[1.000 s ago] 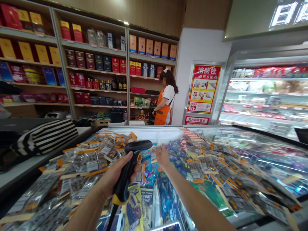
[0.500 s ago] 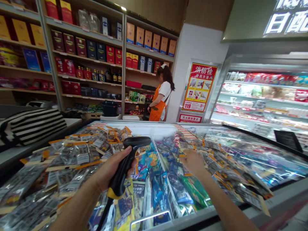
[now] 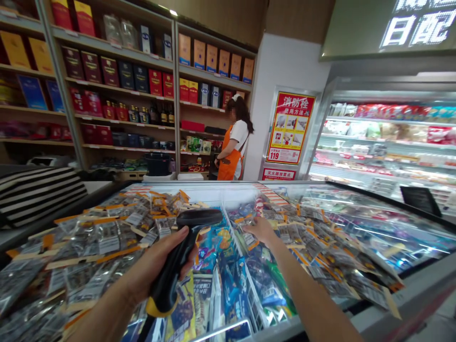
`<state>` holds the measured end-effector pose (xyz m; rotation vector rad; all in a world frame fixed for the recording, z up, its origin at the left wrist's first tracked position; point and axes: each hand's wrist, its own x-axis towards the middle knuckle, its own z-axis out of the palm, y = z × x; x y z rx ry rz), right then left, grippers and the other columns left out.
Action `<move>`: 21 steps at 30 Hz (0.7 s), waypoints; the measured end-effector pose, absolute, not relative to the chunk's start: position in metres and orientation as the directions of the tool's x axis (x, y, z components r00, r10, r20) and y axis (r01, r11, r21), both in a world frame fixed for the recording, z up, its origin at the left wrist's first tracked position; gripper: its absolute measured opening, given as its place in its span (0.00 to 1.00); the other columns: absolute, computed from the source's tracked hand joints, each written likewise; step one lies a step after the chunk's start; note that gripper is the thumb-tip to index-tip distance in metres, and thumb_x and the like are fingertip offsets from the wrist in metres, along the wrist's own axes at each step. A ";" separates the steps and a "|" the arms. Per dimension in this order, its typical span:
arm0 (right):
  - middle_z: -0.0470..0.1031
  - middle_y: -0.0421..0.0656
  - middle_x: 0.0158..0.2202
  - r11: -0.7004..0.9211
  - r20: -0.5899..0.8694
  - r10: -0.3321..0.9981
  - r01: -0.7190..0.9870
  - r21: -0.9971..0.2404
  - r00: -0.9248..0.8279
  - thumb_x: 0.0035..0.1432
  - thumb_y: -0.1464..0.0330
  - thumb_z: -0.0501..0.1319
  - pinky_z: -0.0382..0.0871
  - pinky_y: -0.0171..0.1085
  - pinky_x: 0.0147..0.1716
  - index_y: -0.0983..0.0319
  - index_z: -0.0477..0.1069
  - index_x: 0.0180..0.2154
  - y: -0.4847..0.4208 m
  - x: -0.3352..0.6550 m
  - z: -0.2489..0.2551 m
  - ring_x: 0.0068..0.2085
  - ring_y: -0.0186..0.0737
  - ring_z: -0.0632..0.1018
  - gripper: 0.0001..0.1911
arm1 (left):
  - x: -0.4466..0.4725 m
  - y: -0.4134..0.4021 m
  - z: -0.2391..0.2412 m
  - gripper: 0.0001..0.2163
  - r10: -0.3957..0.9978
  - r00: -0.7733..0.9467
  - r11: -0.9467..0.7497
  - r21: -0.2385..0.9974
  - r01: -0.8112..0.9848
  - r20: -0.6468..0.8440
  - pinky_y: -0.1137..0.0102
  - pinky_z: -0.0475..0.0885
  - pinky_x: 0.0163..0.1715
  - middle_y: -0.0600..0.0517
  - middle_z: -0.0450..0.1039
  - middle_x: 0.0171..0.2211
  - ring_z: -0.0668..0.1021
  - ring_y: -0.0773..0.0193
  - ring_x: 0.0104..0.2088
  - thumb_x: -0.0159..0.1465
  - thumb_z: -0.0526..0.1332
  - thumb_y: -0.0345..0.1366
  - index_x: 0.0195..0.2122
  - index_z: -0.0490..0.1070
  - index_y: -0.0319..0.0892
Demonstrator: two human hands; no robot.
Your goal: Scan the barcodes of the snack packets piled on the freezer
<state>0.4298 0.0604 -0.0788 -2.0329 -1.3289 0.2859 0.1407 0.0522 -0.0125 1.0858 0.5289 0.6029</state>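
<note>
My left hand (image 3: 155, 261) is wrapped round the handle of a black and yellow barcode scanner (image 3: 199, 217), its head uppermost and its cable trailing down. My right hand (image 3: 264, 232) pinches a small clear packet (image 3: 249, 236) with orange edges, holding it above the freezer's wire divider, to the right of the scanner head. Similar packets (image 3: 107, 237) lie heaped on the left of the chest freezer, and another pile (image 3: 317, 237) spreads over the glass on the right. Below both hands, colourful frozen-treat bags (image 3: 231, 280) fill the open compartments.
The wire divider (image 3: 251, 285) splits the freezer's opening. A striped bag (image 3: 39, 192) rests at the left edge. Beyond the freezer stands a person in an orange apron (image 3: 230, 159), near shelves of boxes and bottles (image 3: 128, 76). A lit chiller (image 3: 384, 142) is at the right.
My right hand has moved left from the right-hand pile toward the scanner, now with a packet in its fingers. The scanner has shifted slightly left and down in view.
</note>
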 end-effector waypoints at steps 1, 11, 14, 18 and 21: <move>0.73 0.42 0.27 -0.169 0.237 0.841 0.652 -0.739 0.486 0.40 0.62 0.58 0.63 0.35 0.29 0.62 0.68 0.30 0.063 0.433 -0.082 0.30 0.40 0.73 0.13 | 0.141 0.052 -0.013 0.14 0.680 0.726 0.333 0.925 -0.183 -0.102 0.77 0.61 0.13 0.53 0.66 0.19 0.66 0.73 0.15 0.56 0.52 0.44 0.30 0.68 0.37; 0.72 0.41 0.33 0.233 0.475 0.747 0.486 -0.842 0.465 0.43 0.64 0.56 0.65 0.36 0.34 0.63 0.63 0.39 0.068 0.428 -0.093 0.34 0.37 0.72 0.18 | 0.139 0.048 -0.018 0.13 0.695 0.713 0.302 0.937 -0.172 -0.093 0.77 0.60 0.13 0.53 0.67 0.20 0.67 0.72 0.15 0.56 0.53 0.43 0.33 0.67 0.39; 0.72 0.41 0.32 0.186 0.423 0.780 0.474 -0.861 0.462 0.43 0.63 0.56 0.66 0.37 0.33 0.63 0.64 0.36 0.065 0.428 -0.094 0.33 0.39 0.72 0.16 | 0.142 0.046 -0.018 0.13 0.708 0.695 0.304 0.942 -0.139 -0.126 0.77 0.59 0.12 0.52 0.67 0.19 0.67 0.72 0.14 0.54 0.54 0.45 0.28 0.66 0.38; 0.72 0.43 0.32 0.200 0.413 0.777 0.435 -0.878 0.476 0.42 0.63 0.56 0.66 0.39 0.35 0.64 0.64 0.37 0.067 0.430 -0.100 0.34 0.40 0.72 0.18 | 0.145 0.042 -0.013 0.14 0.722 0.672 0.314 0.943 -0.109 -0.163 0.77 0.60 0.12 0.53 0.67 0.17 0.67 0.72 0.13 0.52 0.55 0.46 0.24 0.64 0.38; 0.72 0.44 0.34 0.225 0.416 0.775 0.406 -0.885 0.476 0.41 0.63 0.57 0.65 0.39 0.36 0.65 0.63 0.38 0.071 0.429 -0.104 0.34 0.40 0.72 0.19 | 0.145 0.039 -0.010 0.14 0.733 0.658 0.317 0.943 -0.105 -0.173 0.77 0.60 0.12 0.53 0.67 0.17 0.66 0.72 0.13 0.51 0.57 0.46 0.23 0.63 0.38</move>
